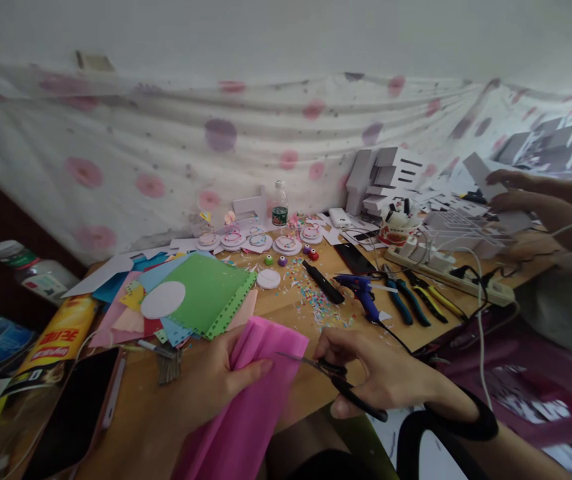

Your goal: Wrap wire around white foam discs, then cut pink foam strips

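My left hand (221,383) grips a folded strip of bright pink paper (256,413), thumb on its front face. The paper hangs down past the table's front edge. In my right hand (366,367) is a pair of black-handled scissors (349,387), with fingers through the handles. Its blades point left and lie at the pink paper near the upper end. Whether the blades pass through the paper or only over it, I cannot tell. Beyond the paper lie green card sheets (206,287) with a white oval piece (163,299) on top.
A blue glue gun (363,293), pliers (409,300), a black cutter (323,281) and scattered confetti (319,300) lie ahead. A power strip (451,277) stands right. A phone (79,413) and bottles (41,270) are left. Another person's hands (516,193) hold white board at the right.
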Motion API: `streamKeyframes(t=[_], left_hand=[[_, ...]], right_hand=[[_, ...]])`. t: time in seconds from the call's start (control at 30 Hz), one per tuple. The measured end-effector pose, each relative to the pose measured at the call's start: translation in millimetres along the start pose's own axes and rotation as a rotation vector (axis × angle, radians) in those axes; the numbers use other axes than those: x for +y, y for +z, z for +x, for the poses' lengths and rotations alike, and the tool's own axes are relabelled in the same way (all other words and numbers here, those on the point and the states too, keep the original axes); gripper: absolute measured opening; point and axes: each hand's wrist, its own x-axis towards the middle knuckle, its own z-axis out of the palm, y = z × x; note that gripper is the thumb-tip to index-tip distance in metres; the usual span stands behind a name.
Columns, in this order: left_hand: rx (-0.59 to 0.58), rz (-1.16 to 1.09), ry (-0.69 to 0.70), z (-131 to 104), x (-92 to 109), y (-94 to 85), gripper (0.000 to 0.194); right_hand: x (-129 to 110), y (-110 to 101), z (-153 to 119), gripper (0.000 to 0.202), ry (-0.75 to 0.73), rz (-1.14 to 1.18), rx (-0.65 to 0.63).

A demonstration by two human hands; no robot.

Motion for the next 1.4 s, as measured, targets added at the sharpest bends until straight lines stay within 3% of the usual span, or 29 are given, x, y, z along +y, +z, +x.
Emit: streamKeyframes(t=[0.37, 0.5, 0.73, 0.93, 1.03, 1.17, 1.4], left_hand=[[0.028, -0.118, -0.065, 0.7, 3.9, 1.4, 0.044], [-0.011, -0.095, -0.082, 3.0, 3.4, -1.5, 0.05], [-0.035, -0.071, -0.111, 5.7, 7.0, -6.6, 0.05], [-0.044, -0.215, -0.169, 6.5, 10.4, -4.2, 0.042], [-0.025, -0.151, -0.155, 9.0, 8.0, -3.1, 0.043], [-0.058, -0.083, -0.14, 14.5, 1.3, -0.7, 0.048], [-0.118, -0.173, -0.18, 16.6, 4.7, 3.6, 0.044]], right_hand=[[24.1, 5.0, 4.7, 0.044, -0.023, 0.142, 0.009], [27.6, 5.0, 4.9, 0.044, -0.025, 0.15, 0.012], [31.6, 6.5, 3.5, 0.044, -0.013, 0.153, 0.005], [31.7, 9.2, 3.6, 0.045, 0.007, 0.15, 0.036], [29.7, 9.5, 4.0, 0.044, 0.03, 0.128, 0.059], [28.1, 9.6, 5.0, 0.043, 0.001, 0.11, 0.06], [31.3, 11.0, 6.0, 0.045, -0.032, 0.124, 0.056]])
